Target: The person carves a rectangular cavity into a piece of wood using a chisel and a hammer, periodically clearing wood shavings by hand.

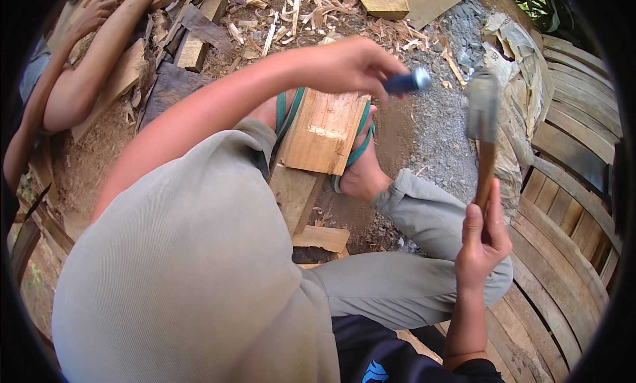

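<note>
My left hand reaches across above a wooden block and is closed around a blue-handled chisel. The chisel's metal-capped end points right, and its blade is hidden behind the hand. On the right, my right hand grips the wooden handle of a hammer, held upright with its grey head blurred at the top. The head is apart from the chisel. The wooden block lies between my sandalled feet, with a pale shallow cut across its upper face.
Under the block is another timber piece. Wood shavings and offcuts litter the ground ahead. Grey gravel and curved wooden slats are to the right. Another person's arm shows at the upper left.
</note>
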Motion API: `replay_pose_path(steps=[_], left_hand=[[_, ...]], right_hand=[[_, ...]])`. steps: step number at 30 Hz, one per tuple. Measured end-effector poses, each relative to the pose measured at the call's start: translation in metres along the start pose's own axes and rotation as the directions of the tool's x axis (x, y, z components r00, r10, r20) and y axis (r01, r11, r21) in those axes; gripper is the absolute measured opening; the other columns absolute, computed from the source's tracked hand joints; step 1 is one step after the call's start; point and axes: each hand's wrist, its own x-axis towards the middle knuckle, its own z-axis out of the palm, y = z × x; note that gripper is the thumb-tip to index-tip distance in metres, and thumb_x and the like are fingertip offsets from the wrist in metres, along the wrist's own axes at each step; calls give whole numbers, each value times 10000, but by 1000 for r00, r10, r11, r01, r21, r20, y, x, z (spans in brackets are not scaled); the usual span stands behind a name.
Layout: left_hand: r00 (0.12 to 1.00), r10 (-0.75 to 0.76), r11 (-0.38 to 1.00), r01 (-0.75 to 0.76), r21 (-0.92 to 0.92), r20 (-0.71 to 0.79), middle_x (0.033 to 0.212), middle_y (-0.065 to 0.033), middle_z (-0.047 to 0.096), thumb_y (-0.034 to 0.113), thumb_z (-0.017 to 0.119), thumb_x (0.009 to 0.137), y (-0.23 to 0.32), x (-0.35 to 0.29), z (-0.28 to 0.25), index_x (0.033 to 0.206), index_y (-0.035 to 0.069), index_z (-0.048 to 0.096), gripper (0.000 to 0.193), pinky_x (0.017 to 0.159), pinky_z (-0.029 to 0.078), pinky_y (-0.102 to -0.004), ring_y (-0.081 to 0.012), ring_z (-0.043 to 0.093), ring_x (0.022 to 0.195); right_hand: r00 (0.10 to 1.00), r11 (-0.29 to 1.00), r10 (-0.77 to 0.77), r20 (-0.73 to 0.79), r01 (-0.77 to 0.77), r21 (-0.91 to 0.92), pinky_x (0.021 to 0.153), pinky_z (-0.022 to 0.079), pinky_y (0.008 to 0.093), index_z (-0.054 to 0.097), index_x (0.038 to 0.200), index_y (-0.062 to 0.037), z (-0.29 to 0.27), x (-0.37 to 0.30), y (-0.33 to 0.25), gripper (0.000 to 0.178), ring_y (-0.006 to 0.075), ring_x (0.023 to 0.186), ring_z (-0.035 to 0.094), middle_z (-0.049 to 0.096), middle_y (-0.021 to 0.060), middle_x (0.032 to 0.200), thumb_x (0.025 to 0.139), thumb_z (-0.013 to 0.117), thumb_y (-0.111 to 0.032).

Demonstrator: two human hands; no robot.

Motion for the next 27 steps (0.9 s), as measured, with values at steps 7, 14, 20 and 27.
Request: replay_pose_path(steps=[7,14,20,27], left_hand=[[916,-127,968,31,-249,-380,1167,-105,665,-24,637,966,-22,-19,-31,1249,10,500,316,995,539,-360,-185,655,1121],[943,-6,996,-25,-88,-333,1181,-111,678,-32,601,976,1,-24,-24,1259,37,515,304,1073,510,-398,-224,648,1206],[958,-37,992,1,-126,-286,1188,-105,668,-61,590,968,-6,-24,-18,1233,33,521,289,1079,501,-389,-214,642,1195],[958,-60,987,16,-158,-279,1176,-93,669,-47,608,971,-7,-25,-10,1232,26,521,285,1098,483,-376,-192,630,1198]], right_hand=[[979,956,192,-70,-171,239,497,318,183,451,1539,-57,-10,4,-1,523,16,604,427,640,19,919,1039,602,-85],[960,912,280,-29,-256,320,519,287,191,503,1497,-20,-1,1,-7,504,6,603,388,521,-73,764,1017,643,-78],[956,905,292,-45,-260,336,524,284,194,525,1482,-20,2,2,-12,491,7,610,392,531,-79,769,1008,647,-56],[965,895,260,-38,-226,384,626,390,191,544,1462,-4,5,3,-13,489,28,706,480,639,-19,927,990,668,-33]])
